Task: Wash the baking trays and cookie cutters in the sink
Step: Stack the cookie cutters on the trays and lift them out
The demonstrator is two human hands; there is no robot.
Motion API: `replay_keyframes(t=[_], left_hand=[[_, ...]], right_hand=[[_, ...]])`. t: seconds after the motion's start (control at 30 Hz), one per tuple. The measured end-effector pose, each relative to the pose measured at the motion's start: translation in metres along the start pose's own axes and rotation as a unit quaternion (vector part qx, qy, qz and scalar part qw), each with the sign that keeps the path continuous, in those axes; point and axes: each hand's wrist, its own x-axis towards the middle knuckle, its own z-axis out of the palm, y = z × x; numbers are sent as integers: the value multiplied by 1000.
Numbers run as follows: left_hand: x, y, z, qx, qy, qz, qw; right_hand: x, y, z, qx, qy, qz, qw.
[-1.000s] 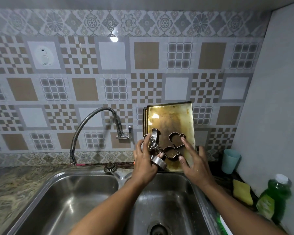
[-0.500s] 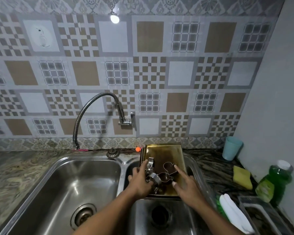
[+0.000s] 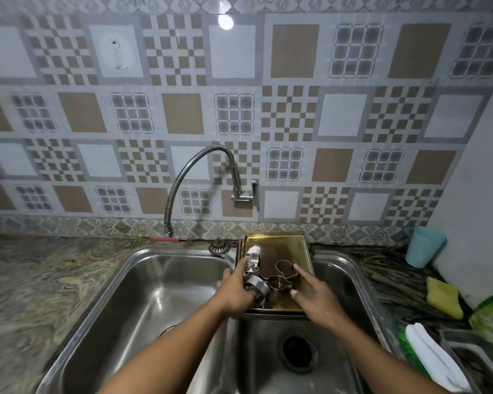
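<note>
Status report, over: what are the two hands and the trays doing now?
Left hand grips round cutter. Right hand open, fingertip at larger cutter. Baking trays lie across right basin. Spout ends left of trays, no water seen.

Two trays (image 3: 276, 243), four cookie cutters (image 3: 256, 287)

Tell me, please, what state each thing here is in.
Tap, off, no water running.
Baking trays, stacked, lying over the right basin.
Heart cutter, flat on the top tray.
Round cutter, gripped by left hand.
Right hand, open, fingertip on heart cutter.
Right drain, unplugged.
Cup, upright.
</note>
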Motion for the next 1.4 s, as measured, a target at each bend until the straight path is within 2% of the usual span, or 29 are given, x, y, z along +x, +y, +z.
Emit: replay_keyframes(t=[0.2, 0.43, 0.6, 0.73, 1.03, 1.2, 1.4], left_hand=[[-9, -44, -65, -4, 4, -6, 1000], [-15, -135, -151, -9, -15, -7, 1000], [-18, -224, -206, 5, 25, -20, 999], [-23, -292, -253, 2, 38, -48, 998], [9, -397, -337, -53, 47, -87, 994], [46, -421, -362, -74, 31, -90, 993], [71, -437, -372, -89, 15, -78, 993]], right_hand=[[10, -51, 57, 12, 6, -31, 999], [4, -115, 167, 49, 13, -45, 998], [8, -170, 253, 54, -5, -52, 997], [16, -213, 321, 84, -62, -64, 993], [74, -271, 436, 133, -96, -29, 986], [119, -279, 474, 76, -91, 19, 993], [140, -293, 489, -15, -65, 35, 997]])
